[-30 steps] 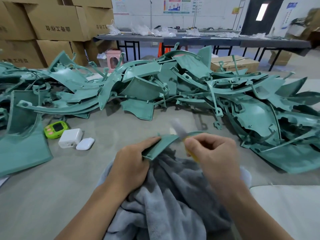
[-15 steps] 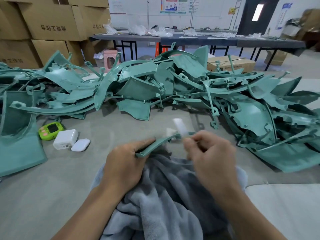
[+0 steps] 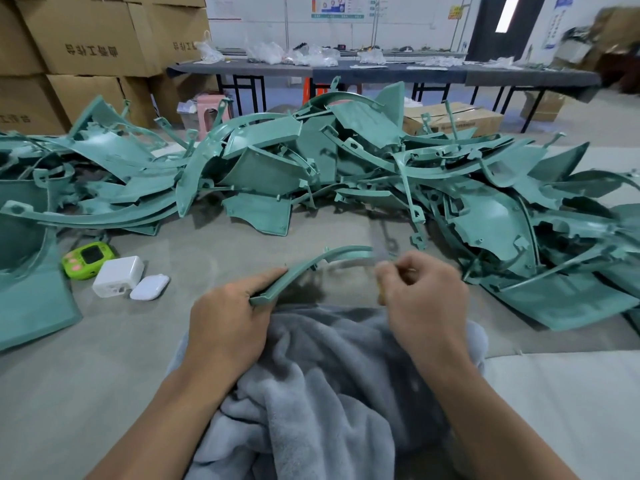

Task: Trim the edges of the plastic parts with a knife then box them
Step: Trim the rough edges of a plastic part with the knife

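Two grips are busy: my left grip (image 3: 228, 327) holds the green part (image 3: 304, 269), at 12 o'clock from the towel (image 3: 322, 375); my right grip (image 3: 422, 296) pinches a blurry knife (image 3: 381, 296). I think I'm trimming; next, scrape its edge gently.

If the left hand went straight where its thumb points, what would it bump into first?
Probably the pile of green parts, though depth is unclear. The left hand points forward and right, along the curved strip it grips.
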The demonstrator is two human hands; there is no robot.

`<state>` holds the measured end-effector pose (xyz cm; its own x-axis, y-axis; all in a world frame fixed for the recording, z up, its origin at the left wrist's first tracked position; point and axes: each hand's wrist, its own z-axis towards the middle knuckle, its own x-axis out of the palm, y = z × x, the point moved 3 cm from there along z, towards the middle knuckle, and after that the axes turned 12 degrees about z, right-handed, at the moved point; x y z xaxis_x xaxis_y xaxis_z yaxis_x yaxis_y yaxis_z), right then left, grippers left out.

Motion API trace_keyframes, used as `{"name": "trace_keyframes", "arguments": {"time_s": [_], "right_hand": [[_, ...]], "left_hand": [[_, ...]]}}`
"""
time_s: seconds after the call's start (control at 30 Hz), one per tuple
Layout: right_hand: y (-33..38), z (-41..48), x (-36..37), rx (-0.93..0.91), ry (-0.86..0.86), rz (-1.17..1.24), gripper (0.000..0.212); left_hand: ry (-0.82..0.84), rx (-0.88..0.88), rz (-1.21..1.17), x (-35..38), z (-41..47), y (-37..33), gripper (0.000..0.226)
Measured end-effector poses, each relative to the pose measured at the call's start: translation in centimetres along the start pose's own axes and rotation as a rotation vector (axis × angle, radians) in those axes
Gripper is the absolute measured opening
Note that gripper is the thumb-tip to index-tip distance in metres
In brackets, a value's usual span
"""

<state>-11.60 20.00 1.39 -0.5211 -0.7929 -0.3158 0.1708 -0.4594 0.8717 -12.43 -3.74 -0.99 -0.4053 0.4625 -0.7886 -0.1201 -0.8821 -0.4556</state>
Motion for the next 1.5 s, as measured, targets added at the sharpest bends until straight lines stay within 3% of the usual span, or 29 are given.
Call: {"name": "trace_keyframes", "arguments": {"time_s": [0.1, 0.23, 0.3, 0.4, 0.57, 0.73, 0.8, 0.97, 1.07, 1.17, 1.23, 1.4, 1.5], "right_hand": [[0.2, -0.1, 1.1, -0.003, 0.098, 0.005, 0.029], [-2.9, 2.3, -1.8, 0.303, -0.021, -0.237, 0.026], [-3.8, 2.9, -3.5, 0.356, -0.07, -0.302, 0.022], [-3.5, 2.9, -3.9, 0.225, -0.139, -0.152, 0.028], [0.4, 0.3, -0.5, -0.058, 0.138, 0.108, 0.026], [3.6, -3.5, 1.9, -0.225, 0.47, 0.276, 0.024], [3.8, -3.9, 2.4, -0.236, 0.517, 0.22, 0.025], [1.8, -1.4, 1.1, -0.054, 0.122, -0.042, 0.03], [2.8, -2.3, 1.2, -0.146, 0.266, 0.167, 0.027], [4.2, -5.0, 3.0, -0.288, 0.454, 0.18, 0.023], [3.7, -4.8, 3.6, -0.275, 0.383, 0.115, 0.027], [0.2, -0.3, 0.7, 0.038, -0.023, -0.078, 0.032], [-0.9, -0.2, 0.2, 0.058, -0.02, 0.032, 0.03]], "left_hand": [[-0.021, 0.011, -0.026, -0.2, -0.1, 0.1, 0.029], [-0.051, -0.03, -0.034, -0.3, -0.2, 0.4, 0.027], [-0.056, -0.04, -0.031, -0.3, -0.1, 0.4, 0.029], [-0.056, -0.056, 0.019, -0.4, 0.0, 0.4, 0.03], [-0.047, -0.098, -0.088, -0.3, 0.1, 0.5, 0.023], [-0.084, 0.05, -0.031, -0.7, -0.2, -0.3, 0.024], [-0.086, 0.076, 0.025, -0.7, -0.1, -0.2, 0.026], [-0.013, 0.022, -0.003, -0.8, -0.1, 0.1, 0.023], [-0.012, 0.027, -0.004, -0.8, -0.2, 0.1, 0.02], [-0.022, 0.022, 0.103, -0.4, 0.0, 0.2, 0.015], [-0.035, 0.021, 0.114, -0.3, 0.0, 0.2, 0.02], [0.007, -0.014, -0.01, -0.5, -0.2, 0.2, 0.017], [0.013, -0.028, -0.053, -0.4, -0.1, 0.1, 0.015]]}}
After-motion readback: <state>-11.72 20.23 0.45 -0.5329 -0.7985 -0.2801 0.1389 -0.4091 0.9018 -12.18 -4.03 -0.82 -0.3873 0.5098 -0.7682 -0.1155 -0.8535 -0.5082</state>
